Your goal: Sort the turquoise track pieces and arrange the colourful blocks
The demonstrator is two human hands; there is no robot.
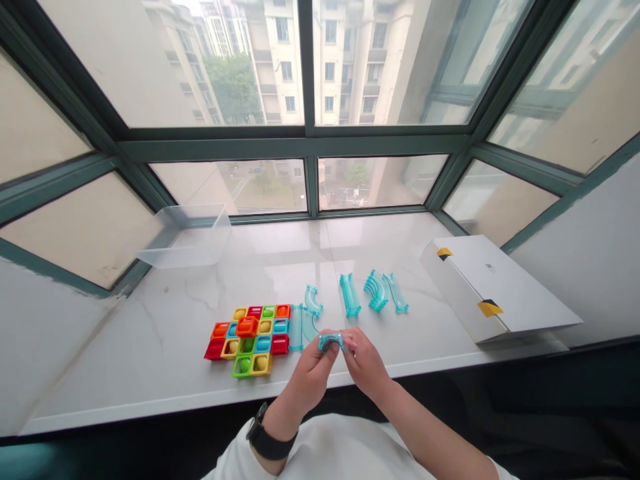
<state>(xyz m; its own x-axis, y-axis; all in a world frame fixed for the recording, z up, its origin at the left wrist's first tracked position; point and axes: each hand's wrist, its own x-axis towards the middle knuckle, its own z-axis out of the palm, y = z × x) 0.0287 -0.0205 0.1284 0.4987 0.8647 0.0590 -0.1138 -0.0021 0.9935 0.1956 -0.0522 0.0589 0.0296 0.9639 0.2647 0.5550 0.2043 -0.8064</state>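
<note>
Both hands meet at the sill's front edge around a translucent blue track piece (331, 341). My left hand (311, 373) closes on its left side, with the thumb on top. The fingers of my right hand (366, 363) pinch its right end. Just beyond my hands, flat clear-blue track pieces (297, 327) adjoin a group of red, yellow, green and blue blocks (255, 340). One orange block (247, 326) sits higher than those around it. A small curved track piece (313, 300) lies behind the flat pieces.
Straight track pieces (350, 295), nested curved ones (377, 291) and another straight one (396, 293) lie right of centre on the white sill (165, 360). A clear plastic bin (185, 257) stands back left. A white box (500, 287) is at the right, before the windows.
</note>
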